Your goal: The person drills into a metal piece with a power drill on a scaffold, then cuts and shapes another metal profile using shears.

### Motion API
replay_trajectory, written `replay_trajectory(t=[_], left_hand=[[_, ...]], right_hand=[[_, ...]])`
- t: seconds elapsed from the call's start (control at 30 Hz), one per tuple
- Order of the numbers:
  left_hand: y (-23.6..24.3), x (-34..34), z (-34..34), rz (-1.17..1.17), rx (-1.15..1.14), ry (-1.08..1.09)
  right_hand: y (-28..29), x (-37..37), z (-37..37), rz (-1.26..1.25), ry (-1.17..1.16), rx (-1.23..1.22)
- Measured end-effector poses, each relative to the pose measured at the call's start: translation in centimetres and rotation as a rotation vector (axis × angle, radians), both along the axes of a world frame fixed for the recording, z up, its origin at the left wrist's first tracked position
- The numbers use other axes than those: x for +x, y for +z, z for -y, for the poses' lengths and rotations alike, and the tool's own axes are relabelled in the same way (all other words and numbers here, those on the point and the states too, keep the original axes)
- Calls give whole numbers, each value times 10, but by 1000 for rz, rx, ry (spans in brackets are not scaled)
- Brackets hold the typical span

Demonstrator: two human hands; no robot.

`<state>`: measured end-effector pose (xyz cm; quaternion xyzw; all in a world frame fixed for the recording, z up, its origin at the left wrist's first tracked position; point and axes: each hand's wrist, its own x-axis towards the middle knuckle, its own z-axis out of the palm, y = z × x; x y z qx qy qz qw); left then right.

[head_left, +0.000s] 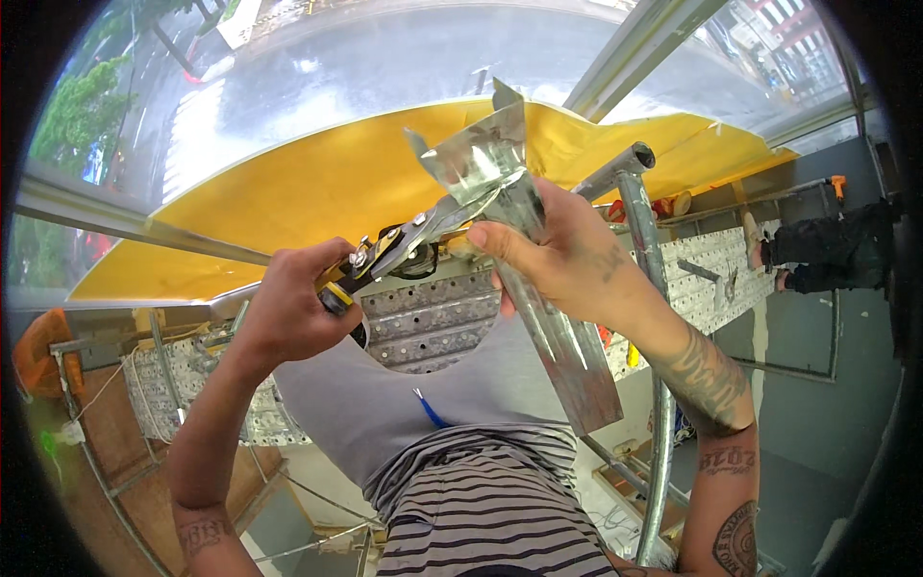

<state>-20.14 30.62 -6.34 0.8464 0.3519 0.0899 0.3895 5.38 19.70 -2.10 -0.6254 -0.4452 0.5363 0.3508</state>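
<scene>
My left hand (298,308) is closed around the yellow-and-black handles of a pair of tin snips (420,229). Their blades reach to the right and meet the bent sheet metal at a cut near the upper end of a metal channel (556,351). My right hand (567,252) grips that channel just below the cut, thumb on its near face. The silvery channel slants from upper left to lower right in front of me. Above the cut, its end is flared out into separate flaps. How deep the blades bite cannot be made out.
Below me lies a perforated metal scaffold platform (433,322), with a bent scaffold tube (642,221) close to my right forearm. A yellow sheet (317,212) spans the window's lower part. Another person's dark-trousered legs (827,252) show at far right. An orange container (40,351) is at far left.
</scene>
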Motion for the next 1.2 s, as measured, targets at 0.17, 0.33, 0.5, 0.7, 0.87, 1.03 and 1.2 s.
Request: replay_trajectory(t=[0.17,0.33,0.5,0.7,0.87,1.03,1.2], left_hand=[[-10,2,2,3,26,23],[-26,3,10,79,88,5],[-28,10,17,69,-12,45],[-23,9,15,34,43,43],[-27,4,17,63,100,49],[-29,1,22,29,110,46],[-42,9,32,159,192,54]], right_hand=[[-8,1,0,-22,-23,55],[-18,-2,3,116,4,30],[-22,-4,2,137,-16,79],[-27,-4,1,127,-41,136],[-21,-7,-1,126,-23,108],[-22,-9,2,141,-26,105],[-28,-9,8,284,-11,163]])
